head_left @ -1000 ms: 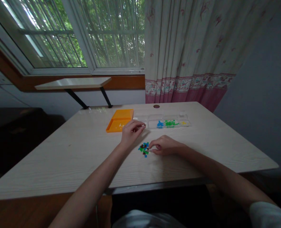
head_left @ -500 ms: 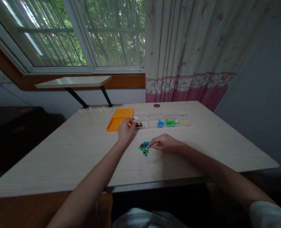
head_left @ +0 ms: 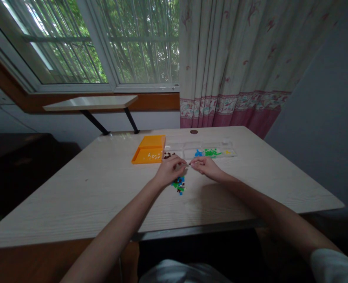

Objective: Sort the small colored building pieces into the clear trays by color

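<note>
Above the table my left hand and my right hand meet almost fingertip to fingertip. Each is closed in a pinch. A small dark piece shows at the right fingertips, too small to name; what the left fingers pinch I cannot make out. Just below them lies a pile of small blue, green and brown pieces, partly covered by my left hand. Behind the hands, a clear plastic box holds brown pieces, blue pieces, green pieces and a few yellow pieces.
An orange box lies open at the left of the clear box, with small white pieces in it. A raised shelf on black brackets stands at the back left. A round brown disc sits near the table's back edge.
My left hand has moved from the orange box toward me and to the right. My right hand has lifted away from the pile, slightly up and forward, to meet it.
</note>
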The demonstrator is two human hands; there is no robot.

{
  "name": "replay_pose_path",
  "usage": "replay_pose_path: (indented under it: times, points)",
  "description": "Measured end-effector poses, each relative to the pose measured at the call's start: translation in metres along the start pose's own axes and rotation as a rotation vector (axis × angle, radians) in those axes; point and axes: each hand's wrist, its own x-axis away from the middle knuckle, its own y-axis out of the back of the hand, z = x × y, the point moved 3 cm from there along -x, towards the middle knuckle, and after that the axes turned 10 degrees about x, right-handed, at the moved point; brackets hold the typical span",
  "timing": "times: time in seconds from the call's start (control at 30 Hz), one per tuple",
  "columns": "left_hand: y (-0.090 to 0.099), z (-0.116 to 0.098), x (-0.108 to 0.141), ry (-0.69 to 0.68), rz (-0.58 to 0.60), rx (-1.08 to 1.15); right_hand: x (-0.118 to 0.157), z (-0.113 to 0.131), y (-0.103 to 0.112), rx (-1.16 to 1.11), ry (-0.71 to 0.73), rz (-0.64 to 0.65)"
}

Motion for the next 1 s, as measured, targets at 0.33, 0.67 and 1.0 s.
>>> replay_pose_path:
  times: [0.33, 0.67, 1.0]
  points:
    - [-0.003, -0.002, 0.001, 0.004, 0.014, 0.056, 0.0, 0.001, -0.005, -0.064, -0.006, 0.061]
    - [0.003, -0.005, -0.002, -0.008, -0.039, 0.036, -0.001, -0.004, -0.007, 0.005, 0.045, 0.041]
    - [0.021, -0.007, -0.002, -0.016, -0.367, -0.04, 0.021, 0.017, -0.027, 0.69, 0.206, 0.134]
